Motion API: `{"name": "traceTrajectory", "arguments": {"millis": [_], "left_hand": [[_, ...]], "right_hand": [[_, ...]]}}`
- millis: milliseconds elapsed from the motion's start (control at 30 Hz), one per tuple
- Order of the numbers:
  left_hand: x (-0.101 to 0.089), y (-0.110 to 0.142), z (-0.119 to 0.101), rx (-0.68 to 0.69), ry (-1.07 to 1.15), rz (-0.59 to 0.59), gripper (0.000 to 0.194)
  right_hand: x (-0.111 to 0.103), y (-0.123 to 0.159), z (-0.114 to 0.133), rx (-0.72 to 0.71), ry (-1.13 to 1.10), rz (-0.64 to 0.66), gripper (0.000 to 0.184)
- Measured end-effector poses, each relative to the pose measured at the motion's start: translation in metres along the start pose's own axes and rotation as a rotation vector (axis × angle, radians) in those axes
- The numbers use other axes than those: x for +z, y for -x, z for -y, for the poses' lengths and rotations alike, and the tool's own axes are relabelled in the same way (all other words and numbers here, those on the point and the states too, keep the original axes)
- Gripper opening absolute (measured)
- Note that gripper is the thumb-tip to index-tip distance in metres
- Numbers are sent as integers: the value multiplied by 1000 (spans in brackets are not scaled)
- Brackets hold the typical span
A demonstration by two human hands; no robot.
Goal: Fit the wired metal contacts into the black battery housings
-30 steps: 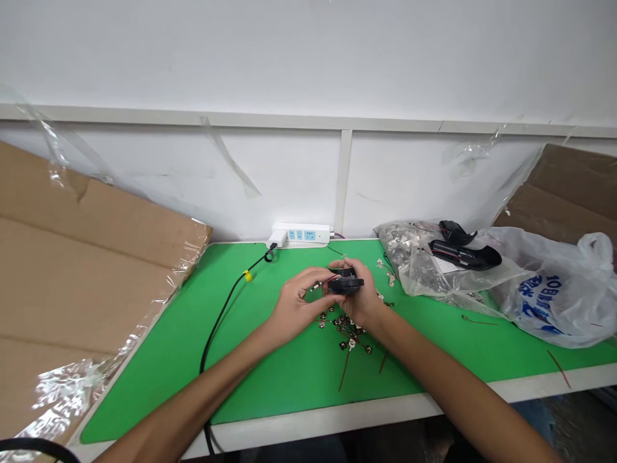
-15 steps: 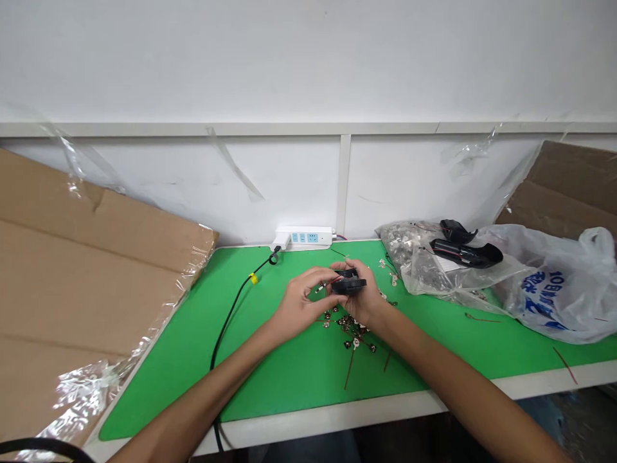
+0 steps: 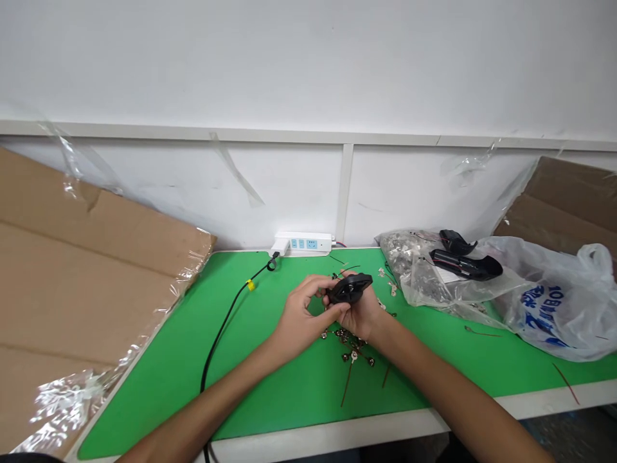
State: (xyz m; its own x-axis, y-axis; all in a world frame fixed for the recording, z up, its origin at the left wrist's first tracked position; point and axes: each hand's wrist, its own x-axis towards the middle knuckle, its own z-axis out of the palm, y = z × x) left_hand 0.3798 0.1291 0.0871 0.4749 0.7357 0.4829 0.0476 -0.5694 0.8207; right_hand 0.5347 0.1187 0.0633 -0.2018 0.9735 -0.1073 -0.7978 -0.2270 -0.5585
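Observation:
A black plastic housing (image 3: pixel 351 288) with a hollow inside is held up over the green mat. My left hand (image 3: pixel 306 308) pinches its left end between thumb and fingers. Behind and to the right, my right hand (image 3: pixel 362 314) is wrapped round the same part, its fingers mostly hidden. Dark thin wire shows just above the housing. Below the hands lies a pile of small metal contacts with wires (image 3: pixel 354 341), partly covered by my right hand and wrist.
A white power strip (image 3: pixel 308 243) sits against the wall, its black cable (image 3: pixel 219 341) running to the front edge. At right are a clear bag of metal parts (image 3: pixel 414 263), black housings (image 3: pixel 465 263) on it, and a white plastic bag (image 3: pixel 569 308). Cardboard (image 3: pixel 96 270) leans at left.
The black housing has been turned between my hands, so more of its hollow side shows. The view has tipped slightly upward. Both hands keep their hold.

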Motion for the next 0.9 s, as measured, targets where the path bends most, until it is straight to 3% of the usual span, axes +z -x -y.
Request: {"name": "traceTrajectory", "arguments": {"millis": [100,367,533,700,900], "left_hand": [[0,0,-3,11,-7,12,36],[-2,1,-4,58,-34,52,33],[0,1,-1,138,-74,97,43],[4,2,5,114,-65,53,33],[6,1,9,125,4,29,38]], "right_hand": [[3,2,4,113,-78,-49,34],[9,4,6,37,-12,-95,30],[6,1,4,-29,24,-112,23],[7,2,3,84,40,-120,24],[9,4,3,99,26,-135,26]]}}
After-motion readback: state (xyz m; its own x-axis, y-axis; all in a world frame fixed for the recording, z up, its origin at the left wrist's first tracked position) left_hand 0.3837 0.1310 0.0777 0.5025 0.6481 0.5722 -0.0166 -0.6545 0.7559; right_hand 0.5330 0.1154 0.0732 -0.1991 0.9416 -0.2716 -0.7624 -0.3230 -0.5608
